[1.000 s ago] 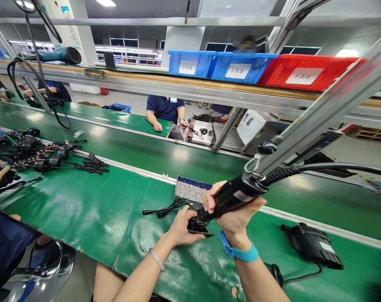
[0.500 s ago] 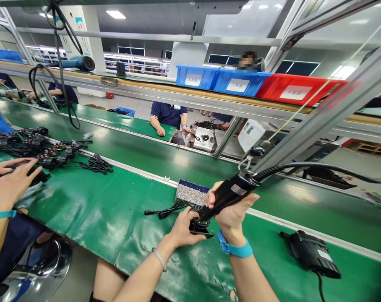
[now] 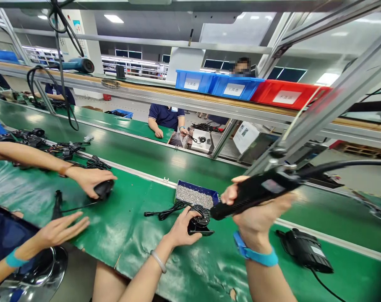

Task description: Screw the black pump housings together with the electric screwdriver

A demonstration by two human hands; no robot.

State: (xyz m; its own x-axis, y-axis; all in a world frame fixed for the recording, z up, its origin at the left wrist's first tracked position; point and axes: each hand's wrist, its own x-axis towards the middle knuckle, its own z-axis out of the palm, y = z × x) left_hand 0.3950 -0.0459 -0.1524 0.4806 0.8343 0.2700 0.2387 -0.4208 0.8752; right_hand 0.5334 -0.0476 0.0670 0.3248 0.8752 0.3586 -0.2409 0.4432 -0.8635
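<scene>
My right hand (image 3: 256, 214) is wrapped around a black electric screwdriver (image 3: 256, 191), which hangs from a cord and points down to the left. Its tip is apart from the black part below. My left hand (image 3: 184, 228) grips that black part (image 3: 200, 224), a small housing with a flat plate, resting on the green mat. A black cable (image 3: 168, 209) with a connector lies beside it. Just behind stands a blue tray of small screws (image 3: 195, 195), close to the screwdriver's tip.
On the right lies a black corded device (image 3: 306, 250). At the left, a co-worker's hand (image 3: 91, 181) holds a black part near a heap of cabled parts (image 3: 42, 144). Blue bins (image 3: 193, 79) and a red bin (image 3: 288, 94) stand on the shelf. Another person (image 3: 165, 117) sits opposite.
My right hand has drawn the screwdriver back to the right, off the black part. My left hand has stayed put. The co-worker's hand has set a black part down further right.
</scene>
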